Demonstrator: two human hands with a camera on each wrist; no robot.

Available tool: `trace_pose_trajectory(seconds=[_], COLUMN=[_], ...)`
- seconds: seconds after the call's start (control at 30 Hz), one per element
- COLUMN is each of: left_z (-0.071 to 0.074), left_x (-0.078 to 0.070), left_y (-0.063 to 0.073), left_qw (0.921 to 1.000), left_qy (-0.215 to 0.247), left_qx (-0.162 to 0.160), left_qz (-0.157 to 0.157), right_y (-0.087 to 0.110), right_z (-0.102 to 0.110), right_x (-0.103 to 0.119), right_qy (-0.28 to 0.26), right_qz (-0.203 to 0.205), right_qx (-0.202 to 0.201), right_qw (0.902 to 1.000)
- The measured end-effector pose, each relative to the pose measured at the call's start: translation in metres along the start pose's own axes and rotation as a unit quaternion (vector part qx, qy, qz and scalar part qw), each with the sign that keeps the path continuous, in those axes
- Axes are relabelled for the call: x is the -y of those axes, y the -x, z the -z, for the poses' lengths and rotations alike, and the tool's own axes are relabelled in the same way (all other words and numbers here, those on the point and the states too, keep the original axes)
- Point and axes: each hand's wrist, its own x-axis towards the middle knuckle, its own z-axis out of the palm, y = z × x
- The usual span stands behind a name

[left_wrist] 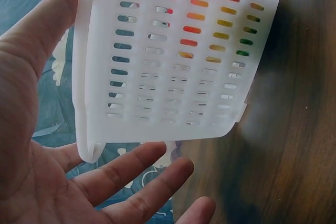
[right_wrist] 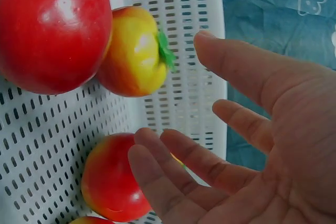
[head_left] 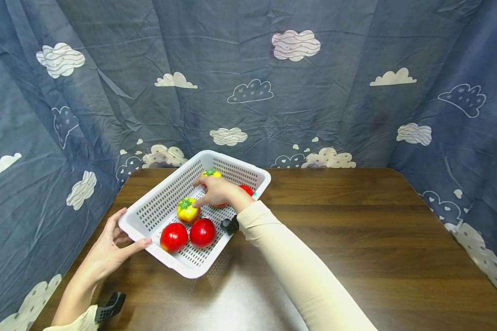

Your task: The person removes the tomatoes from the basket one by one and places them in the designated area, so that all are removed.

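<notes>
A white slotted plastic basket point(head_left: 180, 266) stands at an angle on the table, with several shiny round fruits inside. My left hand point(head_left: 107, 250) grips its near left corner, thumb on the rim; the left wrist view shows the other fingers point(left_wrist: 149, 198) spread around the corner. Over the basket reaches my right hand point(head_left: 217, 189), fingers apart, between a yellow-and-red fruit point(head_left: 188, 212) with a green leafy top and a similar one point(head_left: 211, 174) farther back. In the right wrist view, its fingertips overlap a red fruit point(right_wrist: 113, 182). Two red fruits point(head_left: 203, 232) sit near the front.
The brown wooden table point(head_left: 356, 239) extends to the right of the basket. A dark blue curtain point(head_left: 335, 115) with cloud prints hangs behind and on both sides. Another red fruit point(head_left: 246, 188) lies at the basket's right side, partly hidden by the right wrist.
</notes>
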Motion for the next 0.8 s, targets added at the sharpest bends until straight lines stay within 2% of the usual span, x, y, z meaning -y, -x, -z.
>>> trace_pose_trajectory(seconds=[0.4,0.67,0.8], left_z=[0.0,0.0,0.0], left_x=[0.001,0.001,0.001], left_y=[-0.001,-0.002,-0.002], left_qw=[1.0,1.0,1.0], left_qy=[0.001,0.006,0.008], left_qx=[-0.001,0.0,0.002], left_qz=[-0.004,-0.002,0.003], right_y=[-0.012,-0.018,-0.022], right_z=[-0.007,-0.01,-0.014], right_x=[0.008,0.01,0.012], right_qy=[0.0,-0.035,-0.043], right_qz=[-0.051,-0.095,-0.102], right_qx=[0.033,0.055,0.06], right_qw=[0.9981,0.9934,0.992])
